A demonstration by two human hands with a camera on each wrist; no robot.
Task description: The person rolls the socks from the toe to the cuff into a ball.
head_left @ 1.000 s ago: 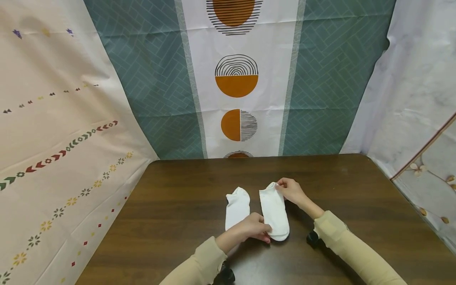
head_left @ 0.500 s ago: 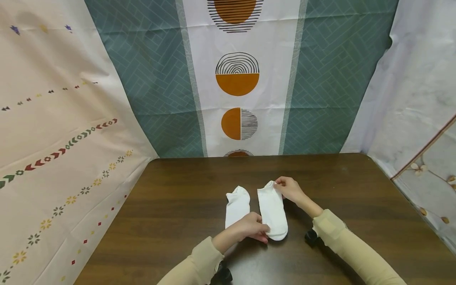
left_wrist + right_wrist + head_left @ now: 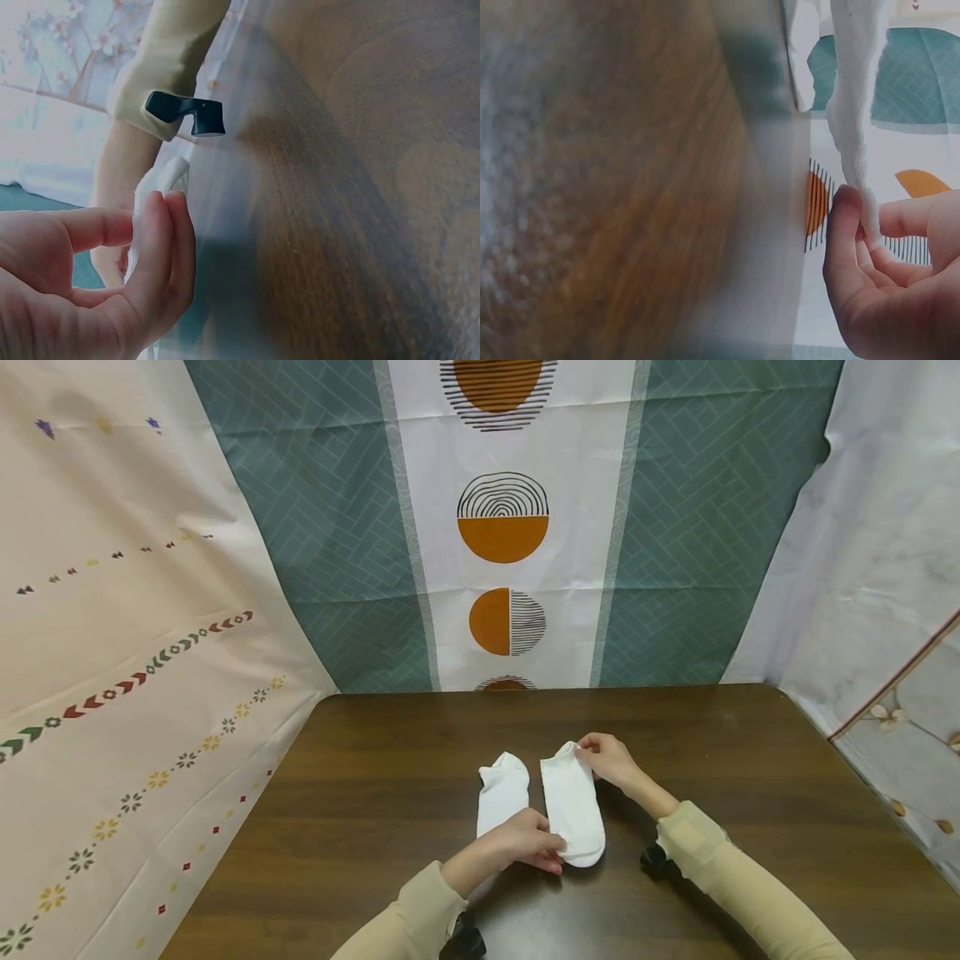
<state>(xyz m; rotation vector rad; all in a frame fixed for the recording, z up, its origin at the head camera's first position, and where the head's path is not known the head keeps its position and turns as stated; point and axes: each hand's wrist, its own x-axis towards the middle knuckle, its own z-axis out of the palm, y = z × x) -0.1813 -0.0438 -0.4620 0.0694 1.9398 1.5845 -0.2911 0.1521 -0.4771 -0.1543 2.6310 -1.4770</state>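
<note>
Between my two hands is a white ankle sock (image 3: 572, 802), stretched lengthwise just above the wooden table. My left hand (image 3: 522, 842) pinches its rounded toe end; in the left wrist view the thumb and fingers (image 3: 161, 232) close on the white fabric (image 3: 161, 176) from both sides. At the far end, my right hand (image 3: 609, 758) pinches the cuff opening, and the right wrist view shows the sock (image 3: 857, 97) seen edge-on from thumb and fingertips. A second white sock (image 3: 504, 789) lies flat on the table to the left, its near end hidden behind my left hand.
The dark brown wooden table (image 3: 375, 860) reaches back to a wall hanging (image 3: 502, 539) with orange and striped circles. Patterned cream cloth (image 3: 150, 693) borders the left side, and pale marbled cloth (image 3: 885, 568) the right. Black wrist cameras (image 3: 654, 862) sit at the sleeves.
The held sock has shifted slightly to the left with both hands, mostly in the first half second. Both grips stay the same, and the second sock stays put.
</note>
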